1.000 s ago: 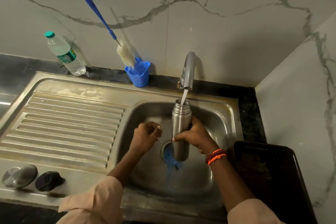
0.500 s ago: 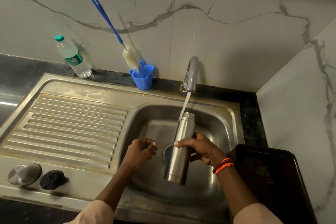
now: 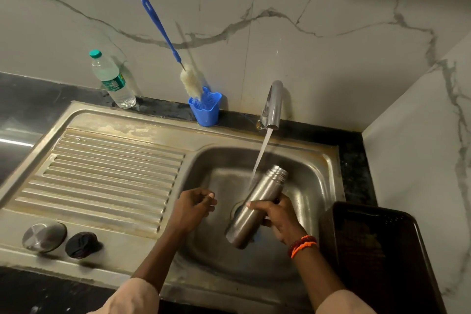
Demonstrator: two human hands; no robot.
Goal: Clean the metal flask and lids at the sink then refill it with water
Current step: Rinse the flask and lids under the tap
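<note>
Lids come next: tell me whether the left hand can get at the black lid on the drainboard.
Probably yes. The left hand holds nothing and hangs over the sink basin; the black lid lies uncovered on the drainboard beside the metal lid, with nothing between.

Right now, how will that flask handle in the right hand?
Probably slippery: the flask is smooth steel, and tap water runs down its side. It is rigid. Tilted and uncapped, it may spill whatever is inside. The right hand holds it mid-body.

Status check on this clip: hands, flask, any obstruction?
Right hand grips flask, tilted over basin. Left hand loosely curled, empty. Tap stream hits flask's shoulder. Nothing blocking.
</note>
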